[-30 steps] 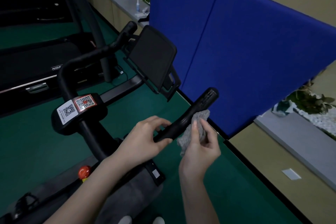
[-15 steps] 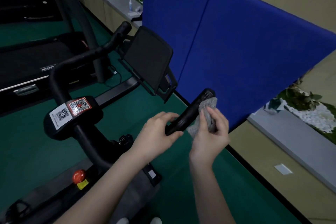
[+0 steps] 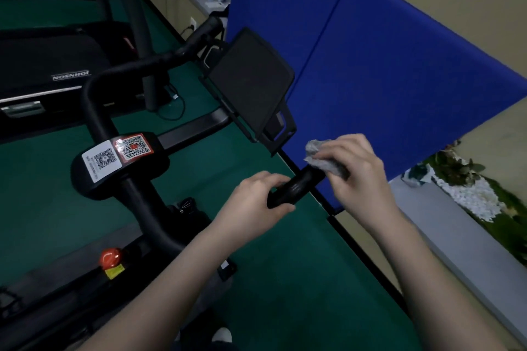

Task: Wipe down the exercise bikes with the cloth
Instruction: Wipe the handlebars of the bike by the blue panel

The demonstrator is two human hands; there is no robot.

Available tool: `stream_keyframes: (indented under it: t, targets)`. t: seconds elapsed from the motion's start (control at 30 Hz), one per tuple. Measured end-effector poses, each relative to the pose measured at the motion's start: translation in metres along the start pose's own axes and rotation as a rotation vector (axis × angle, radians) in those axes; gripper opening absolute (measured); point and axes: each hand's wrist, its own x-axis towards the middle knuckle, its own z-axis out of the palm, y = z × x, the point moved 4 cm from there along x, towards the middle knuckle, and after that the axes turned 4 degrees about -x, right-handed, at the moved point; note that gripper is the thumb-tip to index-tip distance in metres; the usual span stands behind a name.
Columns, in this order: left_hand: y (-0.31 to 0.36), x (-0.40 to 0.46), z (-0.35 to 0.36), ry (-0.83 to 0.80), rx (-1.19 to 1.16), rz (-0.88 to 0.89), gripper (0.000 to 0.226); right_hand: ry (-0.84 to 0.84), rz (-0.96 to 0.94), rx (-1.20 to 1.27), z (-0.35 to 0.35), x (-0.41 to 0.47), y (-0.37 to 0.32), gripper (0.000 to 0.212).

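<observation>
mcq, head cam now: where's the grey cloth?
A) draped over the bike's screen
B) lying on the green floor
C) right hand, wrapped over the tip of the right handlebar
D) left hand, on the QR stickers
C: the right hand presses the grey cloth around the end of the right handlebar, while the left hand grips the bar lower down.

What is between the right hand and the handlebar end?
The grey cloth, in the head view: the right hand presses it over the handlebar end.

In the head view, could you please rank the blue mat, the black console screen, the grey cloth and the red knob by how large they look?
1. blue mat
2. black console screen
3. grey cloth, partly hidden under the right hand
4. red knob
</observation>
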Motion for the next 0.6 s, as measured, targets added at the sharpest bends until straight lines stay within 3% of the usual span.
stream_keyframes:
  t: [0.17,0.37,0.5,0.6]
  targets:
    - [-0.002,0.001,0.001,-0.016,-0.007,-0.008,0.043,-0.536,-0.176,-0.077,0.003,0.029,-0.007,0.014]
    - [-0.002,0.001,0.002,-0.024,-0.003,-0.003,0.046,-0.737,0.018,-0.102,-0.001,0.063,-0.003,0.013]
    - [-0.002,-0.001,0.002,-0.015,0.013,-0.009,0.046,-0.931,0.047,-0.036,0.016,0.063,-0.008,0.014]
    - [-0.003,-0.001,0.002,-0.017,0.008,-0.009,0.045,-0.917,0.065,-0.050,0.010,0.077,0.003,0.016]
